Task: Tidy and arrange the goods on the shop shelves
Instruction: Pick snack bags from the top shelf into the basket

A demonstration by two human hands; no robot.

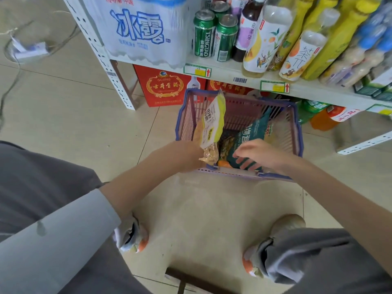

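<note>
A pink shopping basket (293, 132) with a purple rim stands on the floor below the shelf. My left hand (186, 157) grips the lower end of a yellow and white snack bag (212, 122), held upright over the basket's left side. My right hand (257, 154) reaches into the basket and its fingers curl on the near edge of a dark green bag (250, 136). More packets lie under it, partly hidden.
The white shelf (229, 70) above carries a pack of water bottles (140, 28), green beer cans (214, 32) and tea and juice bottles (297, 39). Red liquor boxes (163, 88) stand below it. My feet (133, 238) rest on the tiled floor.
</note>
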